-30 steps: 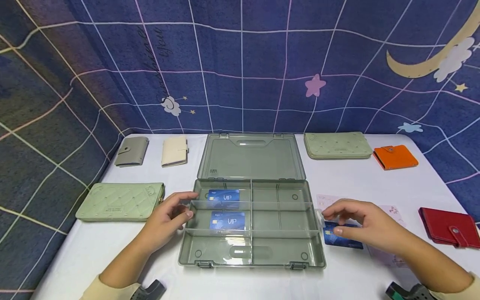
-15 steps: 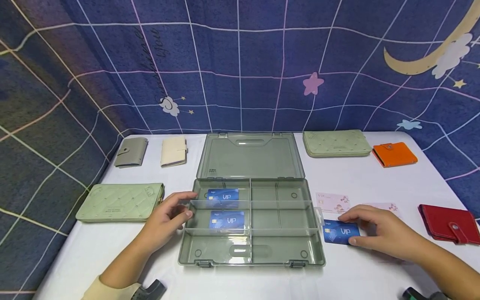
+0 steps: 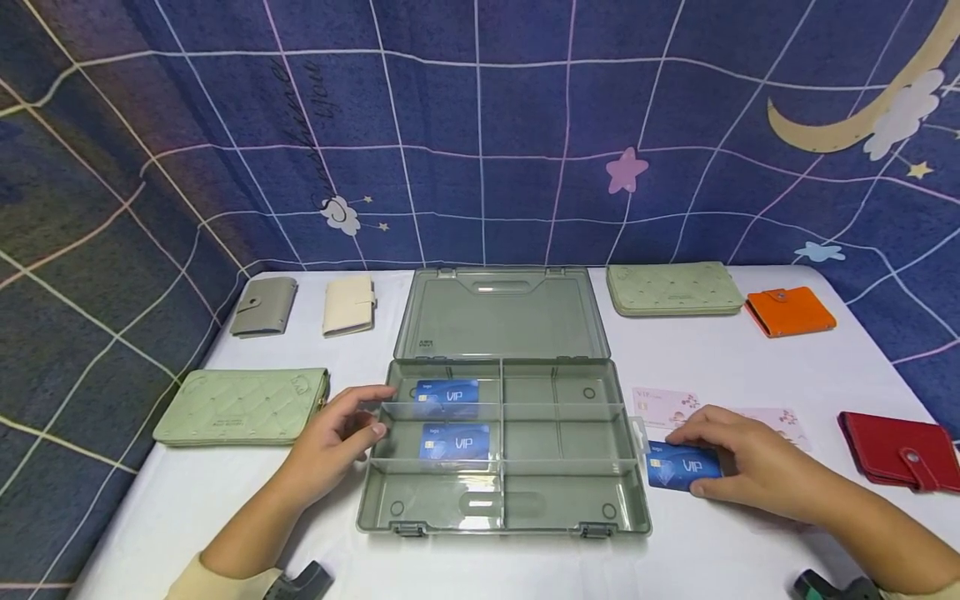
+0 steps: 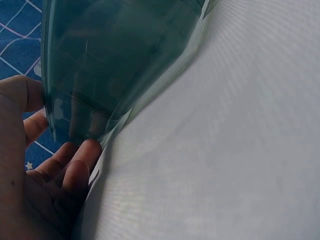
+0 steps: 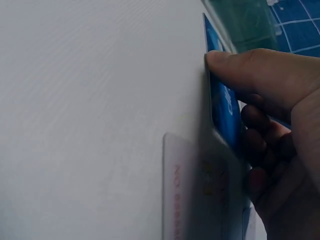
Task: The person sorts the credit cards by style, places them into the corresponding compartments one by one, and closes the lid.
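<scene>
In the head view my left hand (image 3: pixel 333 446) touches the left side of a grey translucent divided box (image 3: pixel 562 500), index finger along the rim and thumb against the wall. The left wrist view shows fingertips at the box wall (image 4: pixel 120 55). My right hand (image 3: pixel 757 462) pinches a blue VIP card (image 3: pixel 675 465) beside the box's right side, thumb at its near edge and fingers at its far edge. The right wrist view shows the thumb on that blue card's edge. Two more blue VIP cards, an upper one (image 3: pixel 438 396) and a lower one (image 3: pixel 453 443), lie in left compartments.
Pink cards (image 3: pixel 660 407) lie around my right hand, partly hidden. The box's lid (image 3: pixel 502 312) lies folded back. Wallets surround it: red (image 3: pixel 896 450), orange (image 3: pixel 795 312), green (image 3: pixel 675 290), another green (image 3: pixel 243 407), cream (image 3: pixel 348 304) and grey (image 3: pixel 264 306).
My right hand has drawn back to the right from beside the box wall, uncovering more of the blue card, and now pinches it. The left hand has stayed put.
</scene>
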Demonstrator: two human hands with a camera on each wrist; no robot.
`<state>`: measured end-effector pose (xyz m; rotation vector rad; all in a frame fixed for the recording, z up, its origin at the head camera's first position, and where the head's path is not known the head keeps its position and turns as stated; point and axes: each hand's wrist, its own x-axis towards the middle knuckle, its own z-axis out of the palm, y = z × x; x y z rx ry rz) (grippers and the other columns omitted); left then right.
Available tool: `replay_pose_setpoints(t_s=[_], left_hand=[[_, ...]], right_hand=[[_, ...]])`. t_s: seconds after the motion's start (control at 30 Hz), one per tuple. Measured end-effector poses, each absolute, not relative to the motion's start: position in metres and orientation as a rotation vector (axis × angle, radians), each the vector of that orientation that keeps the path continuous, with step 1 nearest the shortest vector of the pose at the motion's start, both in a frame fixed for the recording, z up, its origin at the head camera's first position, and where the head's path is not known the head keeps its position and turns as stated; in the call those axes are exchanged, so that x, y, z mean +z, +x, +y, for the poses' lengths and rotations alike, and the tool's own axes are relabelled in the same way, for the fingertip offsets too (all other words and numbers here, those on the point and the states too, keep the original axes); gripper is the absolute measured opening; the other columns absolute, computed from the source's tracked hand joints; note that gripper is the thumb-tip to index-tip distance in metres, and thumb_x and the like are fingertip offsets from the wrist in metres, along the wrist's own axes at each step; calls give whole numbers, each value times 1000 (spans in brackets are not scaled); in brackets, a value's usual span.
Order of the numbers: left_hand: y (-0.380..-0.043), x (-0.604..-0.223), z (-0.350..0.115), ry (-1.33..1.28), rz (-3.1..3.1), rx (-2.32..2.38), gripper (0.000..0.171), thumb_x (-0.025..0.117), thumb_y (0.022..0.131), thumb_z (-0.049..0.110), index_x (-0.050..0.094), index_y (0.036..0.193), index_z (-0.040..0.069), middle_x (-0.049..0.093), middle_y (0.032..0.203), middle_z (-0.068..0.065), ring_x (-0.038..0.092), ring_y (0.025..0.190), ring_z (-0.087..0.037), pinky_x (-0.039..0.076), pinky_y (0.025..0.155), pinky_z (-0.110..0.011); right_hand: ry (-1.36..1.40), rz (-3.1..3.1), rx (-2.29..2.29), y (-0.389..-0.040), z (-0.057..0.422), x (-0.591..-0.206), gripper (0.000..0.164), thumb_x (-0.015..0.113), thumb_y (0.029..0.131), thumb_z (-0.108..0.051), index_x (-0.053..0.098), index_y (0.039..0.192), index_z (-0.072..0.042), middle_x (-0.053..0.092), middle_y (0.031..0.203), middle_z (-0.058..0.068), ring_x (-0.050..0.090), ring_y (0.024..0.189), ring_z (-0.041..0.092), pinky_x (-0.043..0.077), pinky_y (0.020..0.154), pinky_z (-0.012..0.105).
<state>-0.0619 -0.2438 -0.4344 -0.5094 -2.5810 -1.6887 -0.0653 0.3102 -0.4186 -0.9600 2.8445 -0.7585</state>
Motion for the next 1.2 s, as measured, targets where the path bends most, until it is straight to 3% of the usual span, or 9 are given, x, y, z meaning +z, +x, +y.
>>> replay_pose_setpoints(t_s=[0.17,0.43,0.63,0.83,1.2], left_hand=[[-61,-434,-245,-493,-2591,-1690,44,67,100,-1,63,143,7,62,134,-18,65,88,-14,57,62,-31],[-62,-435,-244,-468,-2613,-1684,43,67,101,1,63,143,8,61,135,-16,65,90,-15,57,63,-31],[-62,-434,-244,-485,-2594,-1688,43,68,100,0,63,143,7,62,133,-16,66,89,-15,57,62,-31],[-61,-435,-244,-481,-2598,-1687,43,68,101,1,63,143,8,61,134,-16,66,89,-15,57,62,-30],[-63,-436,-245,-478,-2616,-1668,44,68,101,1,62,144,8,62,133,-15,66,90,-14,58,62,-31]], right_hand=[[-932,2786,-773,-68,305,-414,54,99,75,-27,70,120,-30,65,118,-15,59,101,6,46,95,14],[-736,2780,-651,-67,296,-406,57,99,72,-26,63,115,-34,62,115,-17,57,103,7,56,98,38],[-789,2706,-817,-69,297,-403,45,92,82,-14,63,113,-28,63,102,-16,57,91,6,52,80,26],[-858,2608,-1045,-72,309,-398,31,75,97,-1,66,110,-27,62,89,-15,58,80,8,45,63,25],[-855,2474,-1246,-83,316,-370,28,66,100,8,68,111,-17,67,92,-2,61,82,15,51,67,27]])
